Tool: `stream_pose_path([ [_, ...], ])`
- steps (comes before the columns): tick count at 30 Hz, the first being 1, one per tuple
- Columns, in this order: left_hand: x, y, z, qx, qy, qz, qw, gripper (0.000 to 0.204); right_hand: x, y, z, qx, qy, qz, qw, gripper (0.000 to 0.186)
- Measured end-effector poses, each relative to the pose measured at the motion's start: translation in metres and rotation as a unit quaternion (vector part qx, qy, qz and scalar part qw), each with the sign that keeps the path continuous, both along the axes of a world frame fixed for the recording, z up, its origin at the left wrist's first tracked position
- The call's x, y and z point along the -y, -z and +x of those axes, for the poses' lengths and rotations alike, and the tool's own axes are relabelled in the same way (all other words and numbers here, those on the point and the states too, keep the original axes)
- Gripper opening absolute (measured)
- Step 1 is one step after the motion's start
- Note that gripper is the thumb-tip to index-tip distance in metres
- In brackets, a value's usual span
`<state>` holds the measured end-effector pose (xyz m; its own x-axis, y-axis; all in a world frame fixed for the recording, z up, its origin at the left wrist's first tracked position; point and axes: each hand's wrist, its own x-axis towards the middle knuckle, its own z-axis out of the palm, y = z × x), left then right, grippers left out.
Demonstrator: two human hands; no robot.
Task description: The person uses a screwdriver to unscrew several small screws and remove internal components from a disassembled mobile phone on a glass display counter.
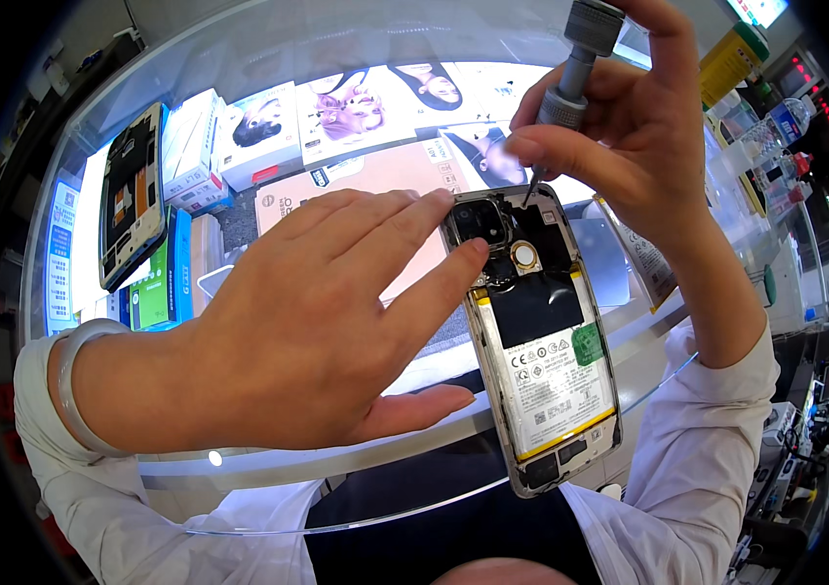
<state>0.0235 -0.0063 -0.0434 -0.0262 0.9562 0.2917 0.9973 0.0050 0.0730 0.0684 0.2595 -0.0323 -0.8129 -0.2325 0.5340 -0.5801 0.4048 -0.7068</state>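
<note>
An opened phone [546, 380] with its back off lies tilted on the counter's front edge, showing a white battery, black upper parts and a camera block. My left hand [307, 312] rests across it from the left, fingers stretched out, index fingertip on the camera area, thumb apart. My right hand [629, 146] is closed round a grey metal screwdriver [578, 58], whose thin tip reaches the phone's top right corner.
A glass display counter [180, 58] holds printed boxes [346, 117] and a pink package [297, 195]. Another dismantled phone [132, 195] is at left. A yellow container [731, 63] and plastic bottles [785, 127] stand at right, above cluttered shelves [785, 458].
</note>
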Motion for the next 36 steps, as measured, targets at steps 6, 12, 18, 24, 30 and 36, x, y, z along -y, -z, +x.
stream_pose_path([
  [6,0.001,0.0,0.0,-0.006,-0.002,-0.001,1.0,0.075,0.005,-0.023,0.008,-0.137,0.028,0.193,0.971,0.081],
  [12,0.001,0.0,0.0,-0.009,-0.002,-0.003,1.0,0.075,0.018,-0.031,0.018,-0.055,0.033,0.113,0.992,0.074],
  [18,0.001,-0.001,0.001,-0.011,-0.006,-0.008,1.0,0.076,-0.015,-0.017,-0.007,-0.129,-0.094,0.121,0.98,0.076],
  [24,0.001,-0.001,0.001,-0.006,-0.01,-0.013,1.0,0.077,-0.013,-0.022,-0.003,-0.141,-0.075,0.155,0.975,0.076],
  [30,0.0,-0.003,0.0,-0.006,-0.007,-0.019,1.0,0.077,-0.018,-0.024,0.001,-0.104,-0.041,0.156,0.981,0.074],
  [36,0.001,-0.001,0.001,-0.003,-0.01,-0.019,1.0,0.076,-0.024,-0.024,-0.006,-0.081,-0.086,0.122,0.985,0.073],
])
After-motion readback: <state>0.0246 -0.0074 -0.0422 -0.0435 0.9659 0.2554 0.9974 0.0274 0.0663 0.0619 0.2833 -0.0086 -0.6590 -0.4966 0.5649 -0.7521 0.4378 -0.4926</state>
